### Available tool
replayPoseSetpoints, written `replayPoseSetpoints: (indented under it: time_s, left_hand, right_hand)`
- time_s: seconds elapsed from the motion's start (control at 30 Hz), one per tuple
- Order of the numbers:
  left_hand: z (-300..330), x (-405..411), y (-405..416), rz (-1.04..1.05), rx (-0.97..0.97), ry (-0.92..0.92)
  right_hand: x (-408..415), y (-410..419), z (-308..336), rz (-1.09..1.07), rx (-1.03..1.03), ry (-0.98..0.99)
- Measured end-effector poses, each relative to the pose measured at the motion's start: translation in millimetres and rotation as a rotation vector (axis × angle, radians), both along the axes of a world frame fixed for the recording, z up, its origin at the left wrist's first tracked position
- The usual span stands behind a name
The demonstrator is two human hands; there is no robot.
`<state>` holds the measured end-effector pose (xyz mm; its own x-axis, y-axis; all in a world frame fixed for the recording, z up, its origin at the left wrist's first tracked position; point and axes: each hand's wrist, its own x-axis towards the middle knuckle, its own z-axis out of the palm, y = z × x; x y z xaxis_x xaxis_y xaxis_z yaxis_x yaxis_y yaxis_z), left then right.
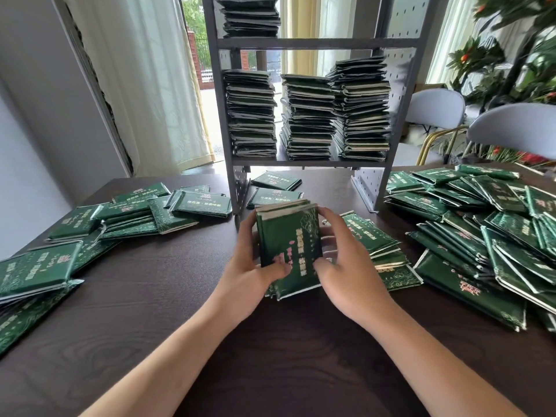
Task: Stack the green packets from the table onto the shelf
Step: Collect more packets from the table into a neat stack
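While loose packets [487, 224] lay scattered at three and nine o'clock on the table [156, 311], the left hand [249, 266] and right hand [346, 266] gripped a small bundle of packets [288, 236] between them, fingers curled round its sides, below the shelf [307, 162] at twelve o'clock.

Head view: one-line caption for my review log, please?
Both hands, left hand and right hand, grip a bundle of green packets above the table, facing the shelf.

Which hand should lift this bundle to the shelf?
Likely both: left hand and right hand grip opposite sides of the bundle, centred below the shelf.
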<state>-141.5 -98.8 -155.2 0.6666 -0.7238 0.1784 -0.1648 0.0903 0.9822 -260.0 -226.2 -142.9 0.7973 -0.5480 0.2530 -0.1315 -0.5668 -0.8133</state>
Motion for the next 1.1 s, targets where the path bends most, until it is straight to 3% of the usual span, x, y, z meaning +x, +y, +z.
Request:
replayPoseSetpoints:
  time_s: [0.1, 0.17, 0.23, 0.3, 0.43, 0.57, 0.7, 1.1]
  left_hand:
    - [2.3, 5.1, -2.2, 0.051, 0.000, 0.120]
    - [3.5, 6.7, -3.2, 0.083, 0.003, 0.186]
    - [5.5, 5.5, -3.8, 0.103, 0.009, 0.245]
    - [8.6, 3.6, -3.7, 0.113, 0.029, 0.267]
    - [11.5, 3.0, -2.5, 0.133, 0.011, 0.279]
    - [12.5, 2.2, -2.6, 0.099, 0.021, 0.244]
    - [14.0, 1.7, -0.2, 0.066, 0.050, 0.266]
    - [10.2, 10.3, -1.1, 0.105, 0.069, 0.299]
  right_hand:
    - [0.1, -10.2, -1.6, -0.216, -0.262, 0.061]
    - [0.5, -14.4, -3.1, -0.310, -0.395, 0.223]
    - [1.5, -14.3, -5.1, -0.330, -0.450, 0.479]
    - [1.9, -12.4, -4.3, -0.329, -0.447, 0.575]
    - [0.4, -12.0, 2.8, -0.361, -0.526, 0.476]
    - [-0.7, -10.8, 1.9, -0.313, -0.481, 0.568]
    - [-2.4, -10.2, 5.4, -0.300, -0.484, 0.538]
    - [-0.9, -16.1, -1.3, -0.427, -0.422, 0.065]
